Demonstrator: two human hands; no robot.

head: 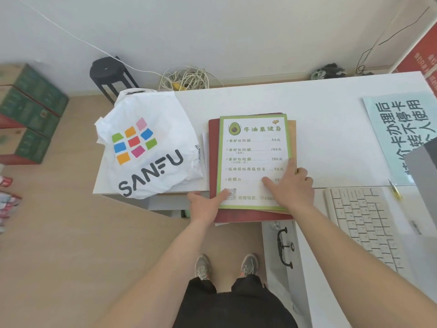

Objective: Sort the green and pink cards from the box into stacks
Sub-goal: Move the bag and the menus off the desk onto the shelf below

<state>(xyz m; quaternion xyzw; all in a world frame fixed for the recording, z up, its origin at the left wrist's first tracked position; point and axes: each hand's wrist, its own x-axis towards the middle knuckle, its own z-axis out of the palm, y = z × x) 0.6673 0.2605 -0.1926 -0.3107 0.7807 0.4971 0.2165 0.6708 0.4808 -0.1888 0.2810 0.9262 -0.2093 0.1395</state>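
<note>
At the far left, green cartons (28, 110) stood stacked on the floor, well apart from the white table (319, 107). A crumpled white bag (151, 147) filled the table's left end, reaching its left and front edges and sitting just beside a pile of folders. The left hand (203, 204) came in at the pile's near left corner; its thumb pressed on the green card (253, 159) there, with the other fingers loosely extended alongside. The green card lay face up on top of a red folder (212, 162), and the pile's near end stuck out past the table's front edge. The right hand (293, 185) rested on the card's near right part, thumb and forefinger spread flat on it and the remaining fingers curled just off its right edge. Bare tabletop stretched behind and to the right of the pile, up to a blue notice (402, 129). A keyboard (361, 223) lay near the right hand.
</note>
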